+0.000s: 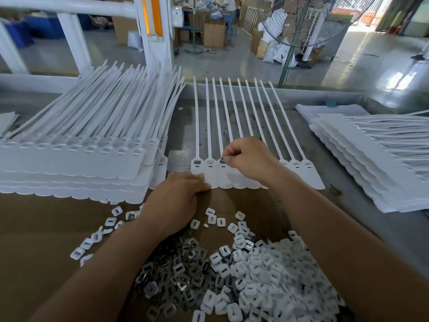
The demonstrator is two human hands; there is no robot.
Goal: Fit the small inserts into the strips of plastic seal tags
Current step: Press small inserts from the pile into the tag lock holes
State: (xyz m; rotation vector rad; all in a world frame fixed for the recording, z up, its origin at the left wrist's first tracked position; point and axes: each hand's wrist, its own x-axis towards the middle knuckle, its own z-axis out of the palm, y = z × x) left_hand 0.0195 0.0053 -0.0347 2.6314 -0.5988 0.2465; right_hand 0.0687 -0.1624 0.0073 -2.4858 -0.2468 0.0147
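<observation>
A strip of seal tags [234,180] lies flat on the desk [343,214], tails pointing away. Above its third tag head from the left, the right hand [250,159] pinches a small metal insert [222,161] between fingertips. The left hand [176,196] lies knuckles-up on the strip's near left corner, fingers bent; whether it grips or only presses cannot be told. Nearer than the strip sits a heap of loose inserts [267,275].

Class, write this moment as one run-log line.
phase: fitting | right hand: pinches insert at third socket from left of strip | left hand: rests on strip edge
</observation>
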